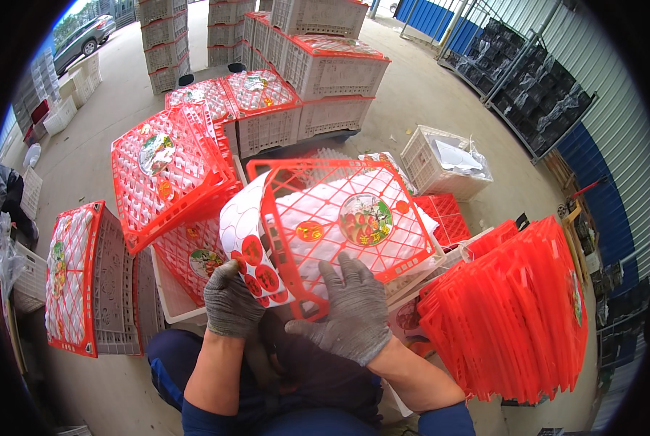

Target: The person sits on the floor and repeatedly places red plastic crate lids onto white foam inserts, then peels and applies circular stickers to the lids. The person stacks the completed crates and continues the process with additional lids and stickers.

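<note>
My left hand [230, 300], in a grey knit glove, grips a strip of round red stickers [258, 270]; its white backing curls upward, with sticker outlines left on it. Before me lies a red plastic lattice lid [325, 204] with white padding showing through its openings. A round picture label [366, 219] and two smaller orange-red stickers are on the lid. My right hand [352, 310], gloved alike, rests with spread fingers on the lid's near part. The lid appears slightly blurred.
At left are stacked red lids [167, 163] and a grey crate with a lid [112, 283]. A tall stack of red lids [510, 310] leans at right. Lidded crates [336, 71] stand behind, with a white crate of scraps [439, 163]. A person's leg shows at far left.
</note>
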### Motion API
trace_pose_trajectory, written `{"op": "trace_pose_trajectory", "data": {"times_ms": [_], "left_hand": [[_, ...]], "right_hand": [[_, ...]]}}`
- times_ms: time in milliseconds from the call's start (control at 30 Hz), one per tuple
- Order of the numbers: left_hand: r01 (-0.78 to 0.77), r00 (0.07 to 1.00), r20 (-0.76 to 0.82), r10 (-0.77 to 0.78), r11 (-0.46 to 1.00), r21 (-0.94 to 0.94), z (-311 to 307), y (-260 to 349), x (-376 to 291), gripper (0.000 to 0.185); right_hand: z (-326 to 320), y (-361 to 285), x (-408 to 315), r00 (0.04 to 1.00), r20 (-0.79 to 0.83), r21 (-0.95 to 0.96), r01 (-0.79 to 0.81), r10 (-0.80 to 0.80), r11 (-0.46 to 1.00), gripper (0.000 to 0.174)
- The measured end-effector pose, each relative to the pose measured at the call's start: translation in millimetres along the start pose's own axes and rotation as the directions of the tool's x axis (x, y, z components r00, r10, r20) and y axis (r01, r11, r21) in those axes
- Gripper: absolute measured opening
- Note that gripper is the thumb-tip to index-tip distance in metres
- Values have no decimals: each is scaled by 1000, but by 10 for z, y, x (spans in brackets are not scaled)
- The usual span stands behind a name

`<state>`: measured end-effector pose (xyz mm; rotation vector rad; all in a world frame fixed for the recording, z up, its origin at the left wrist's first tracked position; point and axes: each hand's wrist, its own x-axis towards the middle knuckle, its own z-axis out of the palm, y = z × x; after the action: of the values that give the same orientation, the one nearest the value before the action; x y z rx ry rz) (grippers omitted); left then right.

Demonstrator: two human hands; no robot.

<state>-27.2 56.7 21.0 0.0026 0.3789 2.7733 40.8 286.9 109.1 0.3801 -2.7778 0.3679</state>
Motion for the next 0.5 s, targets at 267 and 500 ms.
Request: {"op": "trace_pose_trajectory", "data": {"times_ms": [267,500], "left_hand": [[132,984,119,-131,991,-2,278,-315,-120,37],[181,982,83,-172,976,-121,-6,-225,-64,53]], "right_hand": [[-661,93,-267,988,-146,157,-35,58,987,54],[-2315,739,-761,850,-84,814,-243,520,528,50]]}}
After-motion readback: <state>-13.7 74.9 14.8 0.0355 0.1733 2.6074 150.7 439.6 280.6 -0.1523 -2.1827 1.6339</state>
